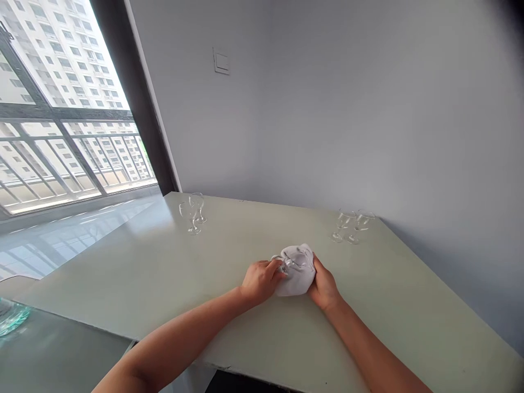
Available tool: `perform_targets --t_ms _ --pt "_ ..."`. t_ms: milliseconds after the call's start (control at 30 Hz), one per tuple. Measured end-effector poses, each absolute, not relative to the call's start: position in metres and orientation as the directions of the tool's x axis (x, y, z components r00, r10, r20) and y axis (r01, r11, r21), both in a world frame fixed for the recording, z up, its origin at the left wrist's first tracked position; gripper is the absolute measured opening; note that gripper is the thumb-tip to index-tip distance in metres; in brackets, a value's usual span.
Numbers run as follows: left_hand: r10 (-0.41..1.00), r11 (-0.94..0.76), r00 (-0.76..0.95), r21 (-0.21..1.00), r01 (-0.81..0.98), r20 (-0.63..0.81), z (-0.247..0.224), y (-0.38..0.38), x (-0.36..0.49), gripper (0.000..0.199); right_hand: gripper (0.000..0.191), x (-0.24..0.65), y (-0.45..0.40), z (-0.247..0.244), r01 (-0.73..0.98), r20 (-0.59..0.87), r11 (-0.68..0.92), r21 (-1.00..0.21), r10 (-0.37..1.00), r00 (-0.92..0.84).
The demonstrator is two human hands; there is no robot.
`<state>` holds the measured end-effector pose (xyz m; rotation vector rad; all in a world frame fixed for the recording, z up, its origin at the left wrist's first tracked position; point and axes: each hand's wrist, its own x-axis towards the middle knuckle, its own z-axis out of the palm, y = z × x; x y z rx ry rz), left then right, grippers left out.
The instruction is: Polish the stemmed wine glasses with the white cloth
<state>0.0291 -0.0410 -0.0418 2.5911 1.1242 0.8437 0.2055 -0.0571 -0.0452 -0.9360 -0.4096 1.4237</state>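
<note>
Over the middle of the table, my left hand (262,280) is closed on the foot or stem end of a small stemmed glass (285,265). A white cloth (298,278) wraps the rest of the glass, so its bowl is mostly hidden. My right hand (325,282) grips the cloth from the right side, with its fingers partly behind the fabric. Two clear stemmed glasses (354,224) stand upright close together beyond my right hand. Farther off to the left, two more upright glasses (194,213) stand near the table's far corner.
The pale table (229,240) reaches back to the grey wall (347,109). At the lower left, a greenish glass vessel (12,316) rests on a lower grey surface (65,349). A window with a railing (77,158) fills the left side, and a light switch (221,61) is on the wall.
</note>
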Motion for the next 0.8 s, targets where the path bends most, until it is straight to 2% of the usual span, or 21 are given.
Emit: perform_targets --t_ms 100,233,367,467,533,600,667,733,800 --pt "0.779 -0.627 0.465 0.502 0.595 0.422 -0.043 -0.041 0.034 0.017 0.033 0.193 -0.067 -0.045 -0.692 -0.259 -0.145 -0.708 0.964 0.063" --pt "0.811 -0.584 0.351 0.610 0.535 0.468 -0.044 -0.043 0.039 0.010 0.037 0.178 -0.080 -0.047 -0.601 -0.137 -0.140 -0.787 0.989 -0.052" --pt "0.788 -0.607 0.288 0.611 0.507 0.544 -0.039 -0.048 0.039 0.015 0.033 0.166 -0.086 -0.048 -0.503 -0.041 -0.089 -0.860 0.993 -0.106" --pt "0.779 -0.610 0.279 0.572 0.549 0.562 -0.034 -0.050 0.037 0.016 0.033 0.162 -0.086 -0.046 -0.473 -0.059 -0.107 -0.874 0.992 -0.115" --pt "0.785 -0.610 0.300 0.591 0.527 0.543 -0.033 -0.049 0.035 0.016 0.033 0.163 -0.085 -0.045 -0.468 -0.080 -0.121 -0.875 0.991 -0.108" --pt "0.798 -0.603 0.340 0.677 0.422 0.498 -0.034 -0.045 0.033 0.016 0.032 0.165 -0.084 -0.045 -0.476 -0.091 -0.127 -0.870 0.991 -0.097" --pt "0.822 -0.508 0.416 0.830 0.230 0.388 -0.038 -0.039 0.030 0.020 0.031 0.166 -0.083 -0.045 -0.494 -0.093 -0.133 -0.859 0.990 -0.105" --pt "0.816 -0.276 0.527 0.961 -0.008 0.239 -0.042 -0.031 0.026 0.032 0.030 0.166 -0.083 -0.046 -0.513 -0.101 -0.165 -0.842 0.984 -0.150" --pt "0.757 -0.004 0.640 0.980 -0.199 0.133 -0.044 -0.026 0.020 0.048 0.028 0.165 -0.085 -0.046 -0.514 -0.117 -0.232 -0.826 0.962 -0.246"
